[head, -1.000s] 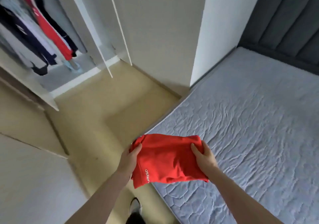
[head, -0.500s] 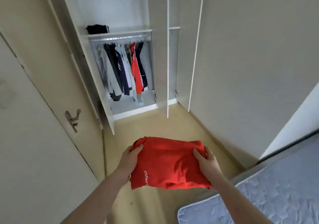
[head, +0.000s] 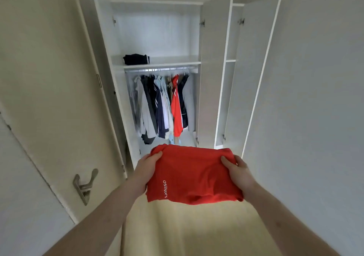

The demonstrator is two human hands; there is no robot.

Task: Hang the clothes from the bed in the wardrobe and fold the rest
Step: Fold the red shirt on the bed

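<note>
Both hands carry a folded red garment toward an open wardrobe: the left hand grips its edge at 9 o'clock, the right hand clamps the opposite edge at 3 o'clock, thumbs on top, fingers tucked beneath and hidden. White "MINISO" lettering shows near the cloth's lower left. The bundle sags in the middle, and a loosened hold, or a snag on the way in, would likely spill the folds and undo the work. At 8 o'clock a metal door handle juts from a beige door, close to the left forearm's path. Beyond, at 12 o'clock, hanging clothes crowd the rail, a red jacket among them. Above the rail, a dark folded item occupies the left end of the shelf, leaving bare board beside it. At 1 o'clock, two white wardrobe doors stand ajar, narrowing the approach from the right.
</note>
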